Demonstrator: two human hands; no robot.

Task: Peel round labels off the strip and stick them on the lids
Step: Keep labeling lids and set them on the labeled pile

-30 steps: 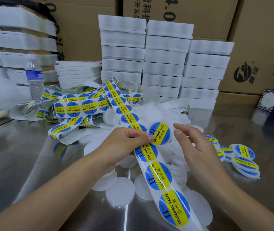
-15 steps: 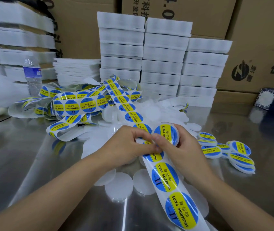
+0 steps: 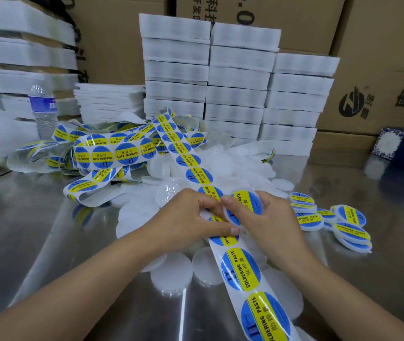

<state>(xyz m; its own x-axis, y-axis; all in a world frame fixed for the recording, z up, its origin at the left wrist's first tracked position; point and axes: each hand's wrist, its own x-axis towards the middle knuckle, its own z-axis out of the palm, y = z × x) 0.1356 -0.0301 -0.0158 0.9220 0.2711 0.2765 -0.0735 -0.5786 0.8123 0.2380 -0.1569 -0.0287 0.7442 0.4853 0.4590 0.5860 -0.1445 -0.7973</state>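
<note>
A long white strip [image 3: 241,269] of round blue and yellow "SOLDERING PASTE" labels runs from the tangle at the back toward me. My left hand [image 3: 188,217] grips this strip with curled fingers and thumb. Beside it, my right hand [image 3: 273,225] holds a white round lid [image 3: 249,203] that carries a label, with the thumb lying across the label. The two hands touch. Plain white lids [image 3: 171,275] lie under and behind the hands. Several labelled lids [image 3: 346,226] are heaped to the right.
The metal table [image 3: 36,230] holds a tangle of label strip [image 3: 112,153] at the back left and a water bottle [image 3: 43,109]. Stacks of white foam trays [image 3: 237,77] and cardboard boxes [image 3: 378,70] stand behind. A dark patterned box [image 3: 402,148] sits far right.
A second ago the label was held loose at the fingertips of both hands. It now sits on a lid in my right hand, whose thumb has moved onto it.
</note>
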